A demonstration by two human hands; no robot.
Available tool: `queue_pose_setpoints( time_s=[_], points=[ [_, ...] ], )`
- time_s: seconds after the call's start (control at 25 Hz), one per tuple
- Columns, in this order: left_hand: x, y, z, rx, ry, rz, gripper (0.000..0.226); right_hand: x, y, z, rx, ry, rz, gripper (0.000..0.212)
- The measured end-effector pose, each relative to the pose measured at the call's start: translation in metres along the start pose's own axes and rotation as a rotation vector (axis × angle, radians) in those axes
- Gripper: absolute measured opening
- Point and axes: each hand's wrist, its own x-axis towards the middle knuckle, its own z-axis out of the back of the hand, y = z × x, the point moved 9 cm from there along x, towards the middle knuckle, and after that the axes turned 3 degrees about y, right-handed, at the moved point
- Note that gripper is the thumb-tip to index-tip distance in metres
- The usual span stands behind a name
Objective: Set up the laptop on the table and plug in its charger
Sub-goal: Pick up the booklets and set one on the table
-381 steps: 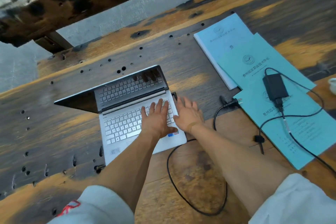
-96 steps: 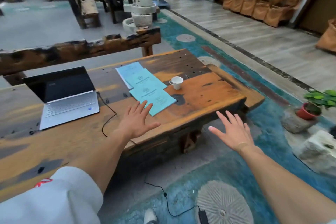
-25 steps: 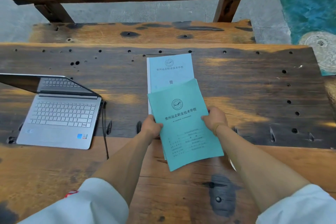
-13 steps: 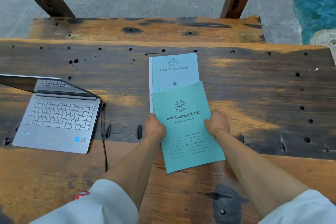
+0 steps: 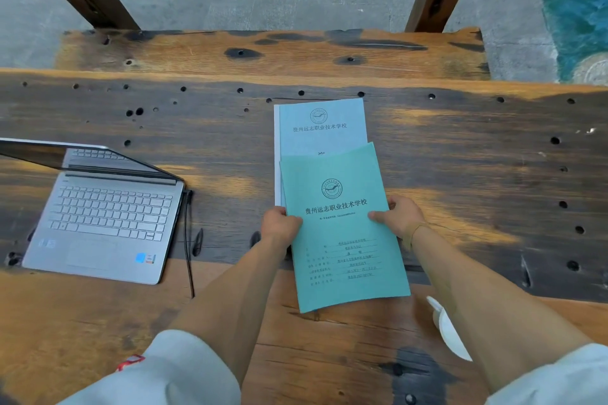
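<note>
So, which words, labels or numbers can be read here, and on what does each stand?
"贵州远志职业技术学校": green booklet, held by left hand and right hand.
"贵州远志职业技术学校": blue booklet.
Green booklet's lower lines: too small.
Round seals on both booklets: unreadable.
Laptop stickers, keys: unreadable.

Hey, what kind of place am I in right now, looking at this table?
Probably a rustic lounge or tea-house style seating area. You are at a heavy, weathered plank table with a matching wooden bench behind it, on a grey stone-like floor with a teal patterned section.
</note>
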Motion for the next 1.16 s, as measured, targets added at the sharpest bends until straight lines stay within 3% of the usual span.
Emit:
queue_pose_setpoints(
  time_s=[0.2,0.4,0.6,0.72,0.84,1.0,1.08,1.16],
  points=[
    [0.027,-0.050,0.019,-0.027,-0.082,-0.095,0.018,0.022,0.046,-0.003,0.008,-0.094,0.057,0.024],
    [0.060,-0.078,0.032,0.123,-0.115,-0.108,0.023,0.042,0.077,-0.003,0.014,-0.191,0.094,0.057],
    [0.071,-0.097,0.027,0.242,-0.108,-0.128,0.037,0.053,0.089,0.002,-0.151,-0.312,0.031,0.054],
    [0.072,-0.097,0.020,0.236,-0.102,-0.058,0.041,0.058,0.090,-0.003,-0.159,-0.244,-0.072,0.065],
    [0.074,-0.091,0.021,0.020,-0.012,0.009,0.043,0.065,0.083,-0.003,0.010,-0.160,-0.124,0.082],
    [0.058,-0.082,0.011,-0.150,0.207,0.078,0.032,0.065,0.070,-0.010,0.120,-0.061,-0.152,0.068],
    [0.051,-0.076,0.011,-0.167,0.230,0.066,0.027,0.056,0.065,-0.016,0.148,-0.045,-0.154,0.068],
    [0.043,-0.063,0.016,-0.197,0.229,0.063,0.025,0.044,0.056,-0.023,0.244,-0.035,-0.133,0.050]
  ],
)
